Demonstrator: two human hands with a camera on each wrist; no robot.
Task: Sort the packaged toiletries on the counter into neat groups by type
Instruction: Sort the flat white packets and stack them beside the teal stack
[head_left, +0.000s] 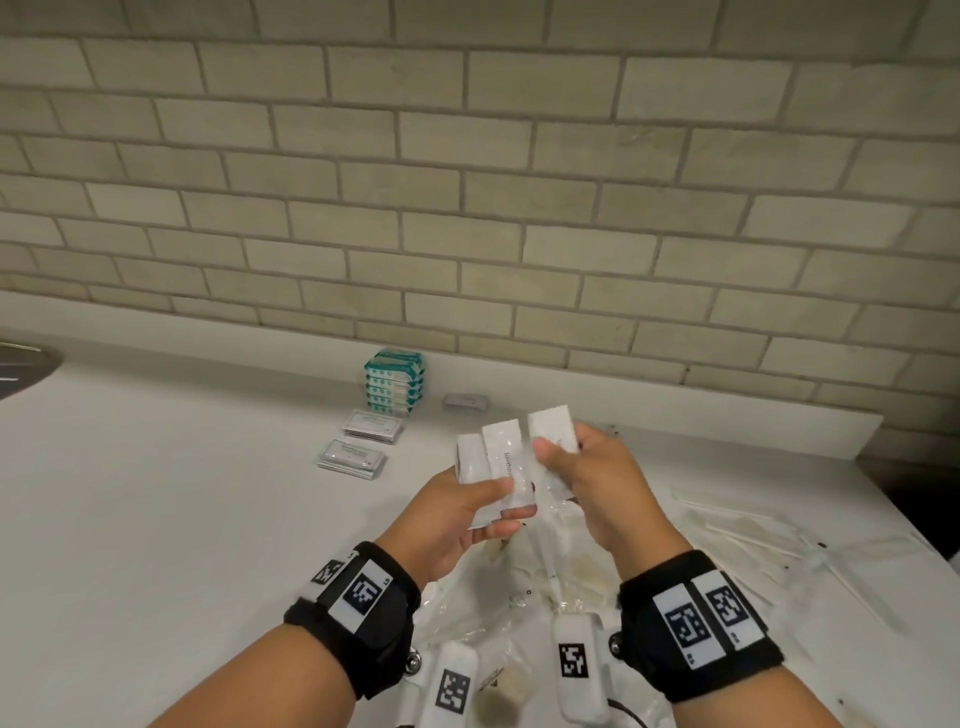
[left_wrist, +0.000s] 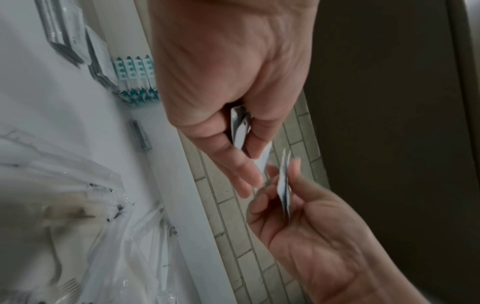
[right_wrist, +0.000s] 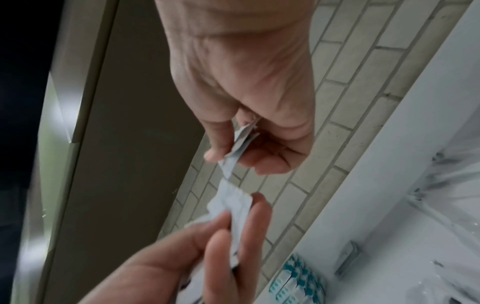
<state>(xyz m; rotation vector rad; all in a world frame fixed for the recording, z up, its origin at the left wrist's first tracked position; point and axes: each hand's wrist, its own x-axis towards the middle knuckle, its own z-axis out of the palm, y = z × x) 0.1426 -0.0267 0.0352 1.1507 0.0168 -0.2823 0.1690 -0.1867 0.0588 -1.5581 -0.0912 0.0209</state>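
Both hands are raised above the white counter (head_left: 156, 493), close together. My left hand (head_left: 498, 501) pinches two white toothpaste sachets (head_left: 491, 462), fanned upright between thumb and fingers. Just right of them my right hand (head_left: 558, 452) pinches another white sachet (head_left: 553, 428), almost touching them. In the left wrist view the left hand (left_wrist: 241, 144) grips its sachets (left_wrist: 240, 127) edge-on, with the right hand's sachet (left_wrist: 283, 185) below. In the right wrist view the right hand (right_wrist: 233, 162) holds its sachet (right_wrist: 241, 142) above the left hand's sachets (right_wrist: 233, 205).
A stack of teal packets (head_left: 395, 382) stands by the brick wall, with two piles of flat grey-white sachets (head_left: 372, 426) (head_left: 352, 457) in front. A small grey item (head_left: 466, 401) lies nearby. Clear-wrapped items (head_left: 545, 571) lie under my hands, long wrapped ones (head_left: 753, 535) to the right.
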